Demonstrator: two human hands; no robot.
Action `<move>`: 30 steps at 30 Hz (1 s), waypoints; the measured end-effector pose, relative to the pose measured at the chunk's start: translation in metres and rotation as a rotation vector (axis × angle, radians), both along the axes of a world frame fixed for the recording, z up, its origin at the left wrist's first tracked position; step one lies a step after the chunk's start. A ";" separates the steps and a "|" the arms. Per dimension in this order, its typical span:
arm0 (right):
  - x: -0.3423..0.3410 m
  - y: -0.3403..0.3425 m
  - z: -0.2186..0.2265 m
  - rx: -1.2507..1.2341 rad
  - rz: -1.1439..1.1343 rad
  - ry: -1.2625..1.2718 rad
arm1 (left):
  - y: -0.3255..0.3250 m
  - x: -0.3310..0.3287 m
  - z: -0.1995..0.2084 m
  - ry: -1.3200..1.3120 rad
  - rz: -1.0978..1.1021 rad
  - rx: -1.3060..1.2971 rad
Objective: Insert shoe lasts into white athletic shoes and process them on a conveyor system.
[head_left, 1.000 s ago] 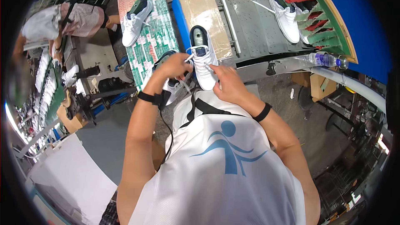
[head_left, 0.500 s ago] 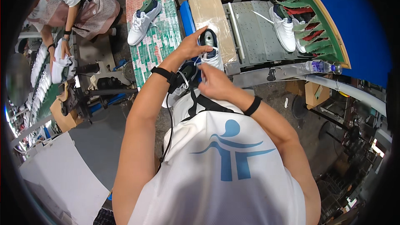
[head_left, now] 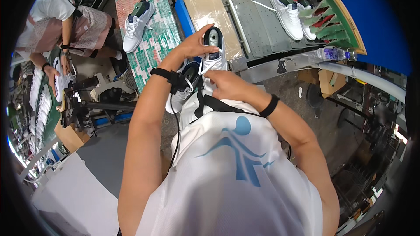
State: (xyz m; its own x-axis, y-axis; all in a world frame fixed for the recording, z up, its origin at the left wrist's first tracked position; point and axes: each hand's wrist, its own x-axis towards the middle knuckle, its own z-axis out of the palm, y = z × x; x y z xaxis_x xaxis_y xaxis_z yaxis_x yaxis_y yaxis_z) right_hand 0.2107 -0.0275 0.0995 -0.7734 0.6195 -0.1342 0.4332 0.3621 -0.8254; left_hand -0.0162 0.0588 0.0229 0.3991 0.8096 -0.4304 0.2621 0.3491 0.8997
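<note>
Head view: your left hand (head_left: 191, 46) clasps the white shoe (head_left: 215, 64) in front of you by its collar (head_left: 220, 36); brace it so your right hand (head_left: 227, 85), its pinch unclear, can work the lace (head_left: 201, 67) evenly.

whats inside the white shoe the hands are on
The opening of the white shoe shows a grey-green insert with a round dark hole, edged by dark lining. The left hand covers part of the opening. The toe's inside cannot be seen: the shoe's front covers it.
</note>
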 end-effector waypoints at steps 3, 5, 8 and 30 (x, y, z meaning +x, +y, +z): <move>0.029 0.011 0.028 -0.306 0.001 0.001 | 0.004 0.000 -0.002 0.029 -0.036 -0.035; 0.047 0.004 0.028 -0.138 0.044 -0.016 | 0.004 0.005 -0.006 -0.009 -0.034 0.043; 0.056 0.002 0.019 -0.020 -0.126 -0.060 | 0.002 0.001 -0.009 -0.063 -0.049 0.116; 0.055 -0.011 -0.016 0.238 -0.170 -0.129 | -0.007 0.012 0.008 -0.001 0.097 0.097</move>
State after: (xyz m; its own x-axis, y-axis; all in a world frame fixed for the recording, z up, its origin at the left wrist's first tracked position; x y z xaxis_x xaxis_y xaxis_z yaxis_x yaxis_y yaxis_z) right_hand 0.2659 -0.0384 0.0834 -0.6419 0.7644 -0.0601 0.5998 0.4518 -0.6604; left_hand -0.0045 0.0518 0.0306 0.3170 0.8822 -0.3483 0.2307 0.2844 0.9305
